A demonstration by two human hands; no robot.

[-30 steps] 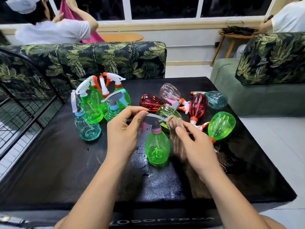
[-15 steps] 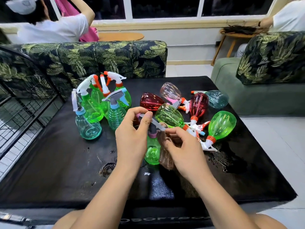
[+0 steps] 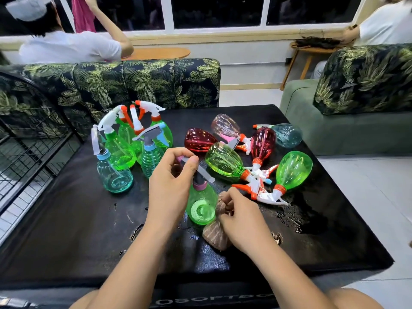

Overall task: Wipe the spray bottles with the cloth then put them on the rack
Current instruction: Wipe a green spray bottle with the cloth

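Down the green bottle [image 3: 201, 208] goes the right hand [image 3: 243, 221], which a second ago worked near the sprayer and now sits low beside the bottle's belly. Its fingers are curled tight around a bunched brown cloth [image 3: 215, 233], pressing it against the bottle's right side. The left hand [image 3: 171, 186] pinches the grey sprayer [image 3: 198, 172] on top between thumb and fingers. The bottle is upright at the middle of the black table [image 3: 66, 219], near its front edge.

Behind the left hand, a cluster of standing bottles [image 3: 124, 148], green and pale blue, is grouped together. To the right, a heap of lying bottles [image 3: 225, 161], red, pink, green and blue, is tangled at the nozzles. Water drops [image 3: 289, 217] glisten on the table by the heap. A black wire rack [image 3: 26, 148] stands at the table's left edge, in front of a leaf-patterned sofa [image 3: 133, 81].
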